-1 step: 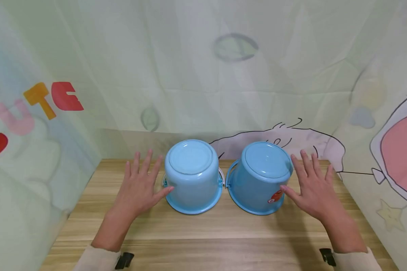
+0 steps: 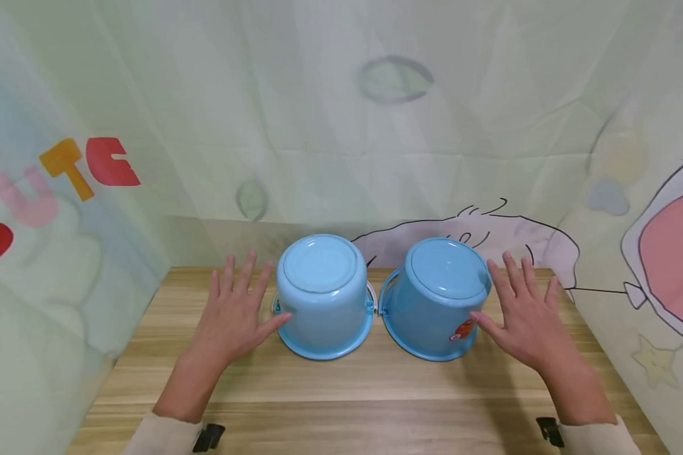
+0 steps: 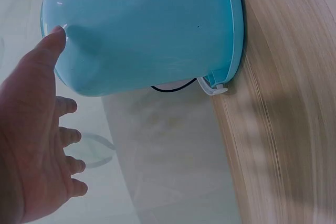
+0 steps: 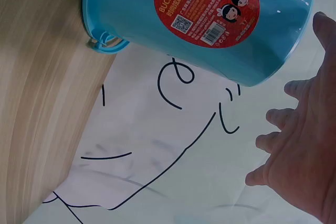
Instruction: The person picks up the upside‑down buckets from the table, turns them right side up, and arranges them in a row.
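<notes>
Two light-blue plastic buckets stand upside down, side by side, on a wooden table. Beside the left bucket my left hand is spread with its fingers straight, the thumb tip near the bucket's wall. A white handle joins that bucket near its rim. My right hand is spread the same way to the right of the right bucket, its thumb close to a round red label reading BUCKET. That bucket has a blue handle. Neither hand grips anything; whether the thumbs touch, I cannot tell.
The wood-grain tabletop reaches back to a pale green printed cloth that hangs behind. More cloth hangs at both sides, with coloured letters on the left. Both sleeves carry a small black clip.
</notes>
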The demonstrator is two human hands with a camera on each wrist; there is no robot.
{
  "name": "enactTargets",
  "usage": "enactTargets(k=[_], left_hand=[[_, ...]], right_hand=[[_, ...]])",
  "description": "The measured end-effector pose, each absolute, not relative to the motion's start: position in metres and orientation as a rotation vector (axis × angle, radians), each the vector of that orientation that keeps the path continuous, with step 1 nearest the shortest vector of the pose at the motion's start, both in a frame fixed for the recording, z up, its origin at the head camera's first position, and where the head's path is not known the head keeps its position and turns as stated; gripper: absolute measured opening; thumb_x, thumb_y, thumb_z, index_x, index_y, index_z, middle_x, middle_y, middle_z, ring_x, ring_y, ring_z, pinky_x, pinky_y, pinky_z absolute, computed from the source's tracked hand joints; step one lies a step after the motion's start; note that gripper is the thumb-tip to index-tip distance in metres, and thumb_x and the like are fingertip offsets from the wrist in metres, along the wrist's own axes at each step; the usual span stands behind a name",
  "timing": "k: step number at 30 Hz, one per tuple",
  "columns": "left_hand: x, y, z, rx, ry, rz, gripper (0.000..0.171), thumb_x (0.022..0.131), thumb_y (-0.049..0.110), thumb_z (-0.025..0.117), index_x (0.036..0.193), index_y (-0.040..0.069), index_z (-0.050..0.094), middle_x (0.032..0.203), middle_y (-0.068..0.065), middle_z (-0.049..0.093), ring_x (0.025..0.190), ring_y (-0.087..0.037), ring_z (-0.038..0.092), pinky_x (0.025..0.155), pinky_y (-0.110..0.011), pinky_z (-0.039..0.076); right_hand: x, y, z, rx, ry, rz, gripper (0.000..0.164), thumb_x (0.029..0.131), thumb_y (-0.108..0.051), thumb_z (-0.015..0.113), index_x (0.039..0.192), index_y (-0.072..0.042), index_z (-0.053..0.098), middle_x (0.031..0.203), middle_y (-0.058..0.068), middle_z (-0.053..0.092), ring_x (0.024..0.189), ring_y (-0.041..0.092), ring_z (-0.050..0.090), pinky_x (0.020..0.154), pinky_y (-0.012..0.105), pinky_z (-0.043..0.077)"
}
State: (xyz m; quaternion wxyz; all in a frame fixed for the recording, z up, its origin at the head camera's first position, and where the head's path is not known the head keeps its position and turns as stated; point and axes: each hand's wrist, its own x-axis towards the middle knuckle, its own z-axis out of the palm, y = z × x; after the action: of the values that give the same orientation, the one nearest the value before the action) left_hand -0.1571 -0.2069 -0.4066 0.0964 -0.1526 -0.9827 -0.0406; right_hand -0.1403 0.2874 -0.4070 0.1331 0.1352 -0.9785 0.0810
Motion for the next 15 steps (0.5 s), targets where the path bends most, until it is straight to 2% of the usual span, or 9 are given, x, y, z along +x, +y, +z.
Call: enactTargets(k=[8,15], left_hand=[[-0.1562,-0.2084,-0.4063,-0.496,-2.903,-0.102,0.099,0.093,0.071,0.056,0.165,0.012,0.022,0.172,-0.023,0.009,0.155,-0.056,0.006,0.118,-0.077,0.015],[-0.1535,-0.2108,-0.4045,-0.534,-2.886,-0.087,0.097,0.093,0.071,0.056,0.165,0.013,0.025,0.172,-0.022,0.01,0.155,-0.055,0.008,0.119,-0.075,0.017]], right_hand=[[-0.1381,0.2862,-0.4063,0.42,-2.811,0.271,0.098,0.093,-0.059,0.064,0.166,-0.016,0.016,0.173,0.019,0.01,0.158,0.048,0.003,0.113,0.085,0.003],[-0.1393,0.2809,-0.4021,0.517,-2.766,0.289,0.095,0.094,-0.055,0.066,0.167,-0.018,0.017,0.172,0.018,0.014,0.157,0.048,0.01,0.116,0.081,0.005]])
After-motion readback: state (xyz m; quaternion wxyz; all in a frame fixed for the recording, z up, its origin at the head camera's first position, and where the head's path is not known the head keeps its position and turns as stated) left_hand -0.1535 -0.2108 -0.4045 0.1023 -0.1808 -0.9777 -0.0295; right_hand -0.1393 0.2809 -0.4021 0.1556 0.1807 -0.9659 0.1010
